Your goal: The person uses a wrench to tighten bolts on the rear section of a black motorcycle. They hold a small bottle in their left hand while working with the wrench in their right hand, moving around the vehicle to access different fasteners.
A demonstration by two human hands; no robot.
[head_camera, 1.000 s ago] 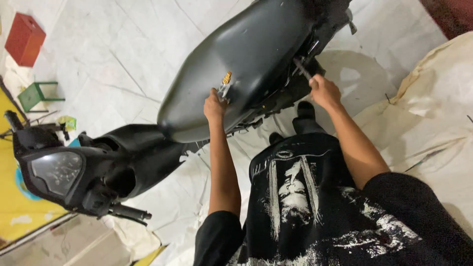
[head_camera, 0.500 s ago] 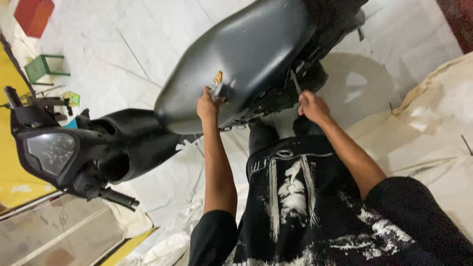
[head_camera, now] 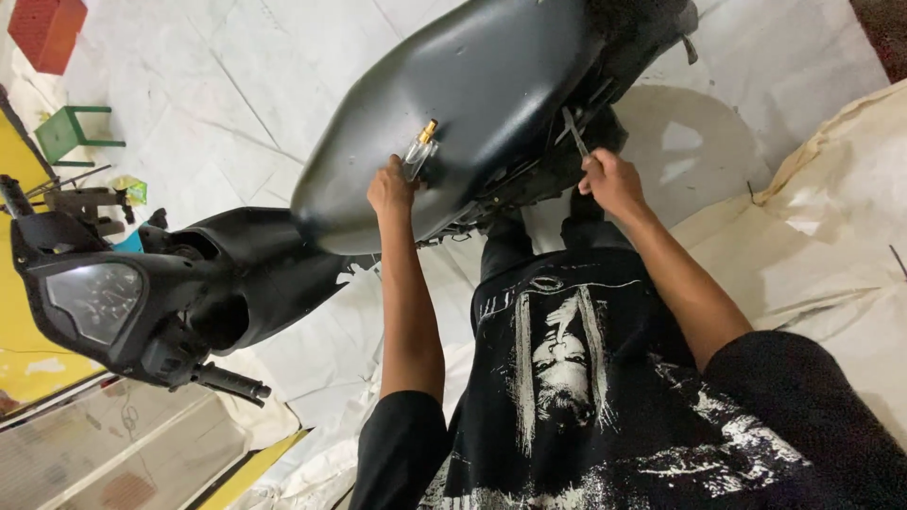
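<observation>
A black scooter stands in front of me with its long black seat (head_camera: 472,94) across the upper middle of the head view. My left hand (head_camera: 390,187) is at the seat's near edge, gripping a small tool with a clear handle and a brass-coloured tip (head_camera: 420,146). My right hand (head_camera: 612,181) is further right, closed around a thin metal wrench (head_camera: 573,130) that points up into the bodywork under the seat. The handlebar and instrument panel (head_camera: 94,297) lie at the lower left.
White floor tiles surround the scooter. A green stool (head_camera: 68,132) and a red crate (head_camera: 47,28) stand at the upper left. A cream cloth sheet (head_camera: 831,217) covers the floor on the right. A yellow surface (head_camera: 24,349) runs along the left edge.
The view has drifted slightly. My left hand has slid a little along the seat edge, and my right hand has shifted with the wrench under the seat.
</observation>
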